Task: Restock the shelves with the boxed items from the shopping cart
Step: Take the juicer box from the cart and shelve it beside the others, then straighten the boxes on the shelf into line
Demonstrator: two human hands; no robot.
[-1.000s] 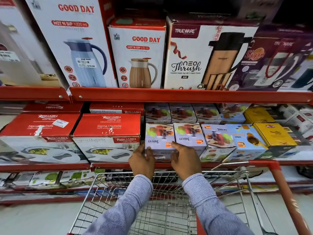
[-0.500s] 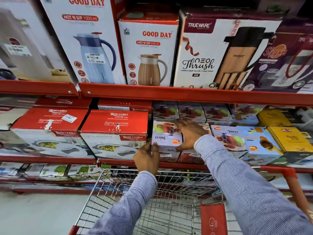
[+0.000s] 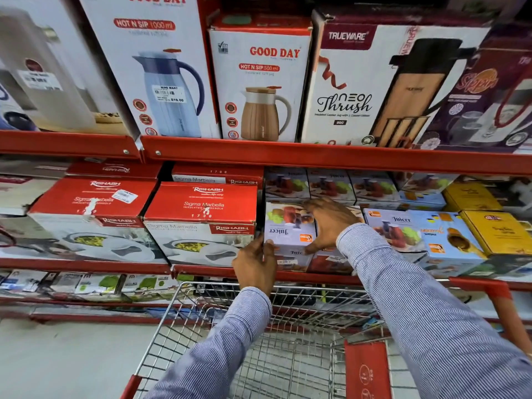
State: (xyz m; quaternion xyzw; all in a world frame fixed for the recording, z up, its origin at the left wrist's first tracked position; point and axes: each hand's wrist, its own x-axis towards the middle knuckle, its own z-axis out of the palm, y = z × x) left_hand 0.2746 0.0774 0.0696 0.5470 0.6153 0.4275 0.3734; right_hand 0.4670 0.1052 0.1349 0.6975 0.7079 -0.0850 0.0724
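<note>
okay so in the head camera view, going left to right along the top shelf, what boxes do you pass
Blurred white box at the far left → Good Day Hot N Sip 1000 ml jug box → Good Day Hot N Sip 500 ml jug box → Trueware Neo Thrush jug box → purple box at the right edge.

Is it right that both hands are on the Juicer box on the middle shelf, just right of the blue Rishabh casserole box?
Not quite: in the head view the Rishabh casserole box is red, not blue. The rest holds: the left hand and right hand are on the Juicer box, just right of it on the middle shelf.
</note>
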